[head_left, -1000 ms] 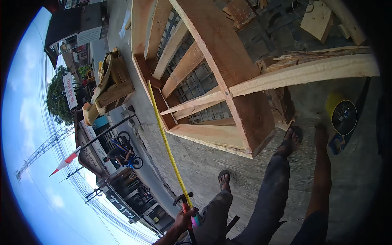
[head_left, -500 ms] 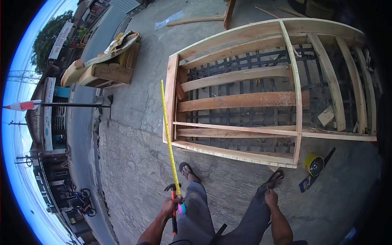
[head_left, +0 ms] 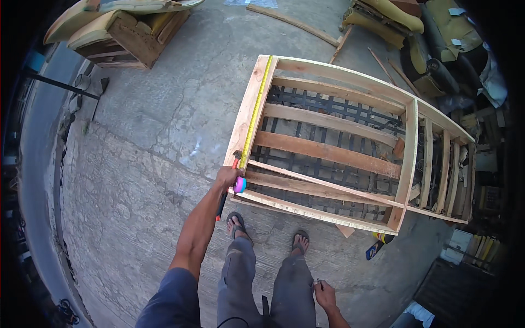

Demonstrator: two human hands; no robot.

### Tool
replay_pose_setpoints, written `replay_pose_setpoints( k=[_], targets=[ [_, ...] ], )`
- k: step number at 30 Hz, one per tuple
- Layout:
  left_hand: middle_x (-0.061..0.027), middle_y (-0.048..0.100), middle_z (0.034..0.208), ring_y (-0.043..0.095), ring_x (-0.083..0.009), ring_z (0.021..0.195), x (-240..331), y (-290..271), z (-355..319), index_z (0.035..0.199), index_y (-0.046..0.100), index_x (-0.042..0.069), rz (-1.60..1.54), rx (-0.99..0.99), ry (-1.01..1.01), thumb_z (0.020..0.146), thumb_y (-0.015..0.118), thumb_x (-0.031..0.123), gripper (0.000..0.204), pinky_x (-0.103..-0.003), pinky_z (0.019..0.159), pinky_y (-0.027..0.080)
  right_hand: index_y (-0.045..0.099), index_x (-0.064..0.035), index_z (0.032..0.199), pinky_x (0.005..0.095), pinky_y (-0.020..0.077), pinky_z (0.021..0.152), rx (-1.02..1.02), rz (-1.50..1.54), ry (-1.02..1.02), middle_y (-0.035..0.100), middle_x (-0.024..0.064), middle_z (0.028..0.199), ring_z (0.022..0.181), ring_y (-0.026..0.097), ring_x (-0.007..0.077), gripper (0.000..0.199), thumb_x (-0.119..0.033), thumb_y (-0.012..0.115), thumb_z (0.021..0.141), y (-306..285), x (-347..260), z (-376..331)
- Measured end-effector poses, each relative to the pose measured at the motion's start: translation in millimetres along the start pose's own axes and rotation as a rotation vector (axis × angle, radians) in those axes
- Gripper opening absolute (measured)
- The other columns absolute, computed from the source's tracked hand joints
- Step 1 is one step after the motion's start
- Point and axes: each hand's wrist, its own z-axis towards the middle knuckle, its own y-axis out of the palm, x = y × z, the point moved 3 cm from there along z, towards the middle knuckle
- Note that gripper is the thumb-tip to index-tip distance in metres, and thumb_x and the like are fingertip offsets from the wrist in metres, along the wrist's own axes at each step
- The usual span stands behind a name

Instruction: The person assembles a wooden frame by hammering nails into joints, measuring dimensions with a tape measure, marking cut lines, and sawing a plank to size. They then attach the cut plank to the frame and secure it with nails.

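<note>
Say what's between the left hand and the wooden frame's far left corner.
Head view: the hammer head just past the left hand, and yellow measuring tape stretched along the end board.

Grey, cracked concrete ground (head_left: 139, 202) spread outdoors in daylight. A stripped seat (head_left: 123, 34) with yellowish foam (head_left: 94, 31) and a bare wooden side (head_left: 138, 37) stood at upper left, near a grey road (head_left: 39, 147). Loose timber (head_left: 292, 24) lay farther right; worn upholstery (head_left: 385, 19) was heaped at upper right.
</note>
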Motion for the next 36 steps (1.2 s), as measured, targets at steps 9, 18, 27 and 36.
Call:
replay_pose_setpoints(
  k=[9, 18, 27, 36],
  targets=[
    [-0.0028, 0.058, 0.062, 0.048, -0.0131, 0.050, -22.6, -1.4, 84.6, 0.083, 0.072, -0.001, -0.129, -0.109, -0.096, 0.084, 0.076, 0.028, 0.029, -0.032, 0.048, 0.039, 0.065, -0.0004, 0.095, 0.0437, 0.0484, 0.069, 0.046, -0.162, -0.035, 0.064, 0.0248, 0.077, 0.073, 0.065, 0.0386, 0.040, -0.038, 0.052, 0.097, -13.7, -70.0, 3.2],
    [-0.0255, 0.070, 0.086, 0.069, -0.0402, 0.085, -154.1, -9.6, 52.7, 0.088, 0.072, -0.003, 0.252, 0.068, -0.088, 0.079, 0.070, 0.059, 0.063, -0.047, 0.077, 0.052, 0.064, -0.0034, 0.119, 0.0318, 0.0486, 0.067, -0.115, -0.175, -0.399, 0.062, 0.0088, 0.073, 0.069, 0.060, 0.0163, 0.025, -0.014, 0.057, 0.097, -20.6, -242.7, 131.1],
    [-0.0179, 0.060, 0.059, 0.059, -0.0266, 0.054, -184.8, -29.8, 52.6, 0.081, 0.074, 0.001, 0.085, 0.138, -0.115, 0.076, 0.076, 0.054, 0.054, -0.044, 0.057, 0.045, 0.066, -0.0005, 0.091, 0.0249, 0.0419, 0.057, -0.352, -0.360, -1.231, 0.063, 0.0020, 0.071, 0.063, 0.051, 0.0055, 0.025, -0.024, 0.074, 0.089, 84.7, -492.5, 317.2],
    [-0.0165, 0.053, 0.049, 0.050, -0.0253, 0.044, -245.5, -13.0, 54.8, 0.059, 0.061, -0.007, -0.011, 0.256, -0.106, 0.074, 0.077, 0.062, 0.072, -0.045, 0.049, 0.042, 0.067, -0.0035, 0.086, 0.0232, 0.0372, 0.054, -0.647, -0.401, -1.376, 0.054, -0.0018, 0.065, 0.061, 0.048, 0.0059, 0.041, -0.038, 0.052, 0.102, 186.7, -571.5, 407.2]
  ],
)
